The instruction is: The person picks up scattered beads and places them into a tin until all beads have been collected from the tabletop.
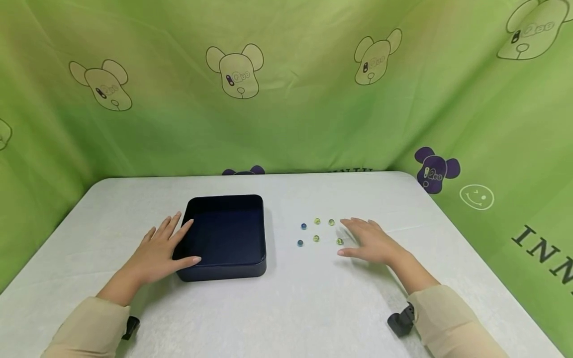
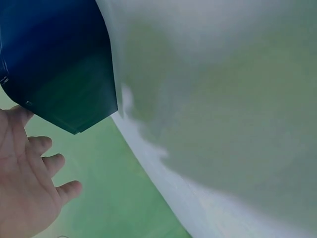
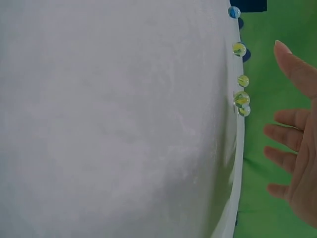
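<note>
My left hand [image 1: 156, 251] is spread at the left edge of a dark blue square tray [image 1: 224, 271], its thumb and index fingertips over the rim. In the left wrist view a finger meets the dark tray wall [image 2: 64, 94]; whether it presses cannot be told. To the right of the tray, several glass marbles lie on the table, among them a blue marble [image 1: 300, 243] and a yellow-green marble [image 1: 316, 238]. My right hand [image 1: 369, 242] hovers just right of them, fingers extended and thumb apart, nothing held. A yellow-green marble [image 3: 238, 49] shows near that thumb in the right wrist view.
A white cloth-covered table [image 1: 286, 313] carries everything. Behind and to the right hangs a green curtain [image 1: 304, 109] printed with cartoon bear heads. A black wrist device [image 1: 400, 322] sits under the right sleeve, another [image 1: 131, 328] under the left.
</note>
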`<state>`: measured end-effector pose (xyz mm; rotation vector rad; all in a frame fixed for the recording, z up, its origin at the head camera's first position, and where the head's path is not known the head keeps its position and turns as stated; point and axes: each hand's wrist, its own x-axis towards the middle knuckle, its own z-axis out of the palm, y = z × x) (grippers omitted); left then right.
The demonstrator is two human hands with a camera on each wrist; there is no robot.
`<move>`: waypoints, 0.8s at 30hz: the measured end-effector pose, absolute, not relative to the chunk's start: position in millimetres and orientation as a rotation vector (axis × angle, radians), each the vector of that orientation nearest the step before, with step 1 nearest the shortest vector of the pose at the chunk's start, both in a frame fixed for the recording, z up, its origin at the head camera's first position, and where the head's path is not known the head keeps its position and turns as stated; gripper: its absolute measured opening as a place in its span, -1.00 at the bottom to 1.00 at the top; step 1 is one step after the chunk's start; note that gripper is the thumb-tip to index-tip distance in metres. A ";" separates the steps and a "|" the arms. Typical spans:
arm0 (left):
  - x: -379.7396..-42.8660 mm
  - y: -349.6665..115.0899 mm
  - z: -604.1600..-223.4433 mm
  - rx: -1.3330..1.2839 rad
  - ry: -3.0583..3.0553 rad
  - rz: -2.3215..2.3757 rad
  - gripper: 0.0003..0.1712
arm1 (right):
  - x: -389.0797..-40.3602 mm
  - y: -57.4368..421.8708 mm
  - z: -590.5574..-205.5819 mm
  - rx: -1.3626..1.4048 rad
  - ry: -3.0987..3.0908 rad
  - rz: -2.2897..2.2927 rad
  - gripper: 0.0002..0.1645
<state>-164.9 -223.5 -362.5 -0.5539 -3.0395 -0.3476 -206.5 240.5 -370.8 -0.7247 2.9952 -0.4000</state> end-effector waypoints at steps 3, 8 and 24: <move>-165.0 -222.8 -363.6 -0.564 -3.040 -0.346 -0.01 | -206.7 240.6 -372.5 -0.735 2.987 -0.415 -0.01; -166.4 -221.8 -363.9 -0.585 -3.046 -0.369 -0.02 | -207.5 240.8 -374.8 -0.744 2.950 -0.486 -0.09; -171.6 -223.4 -366.7 -0.595 -3.070 -0.402 -0.04 | -214.6 235.9 -373.4 -0.688 2.822 -0.615 -0.43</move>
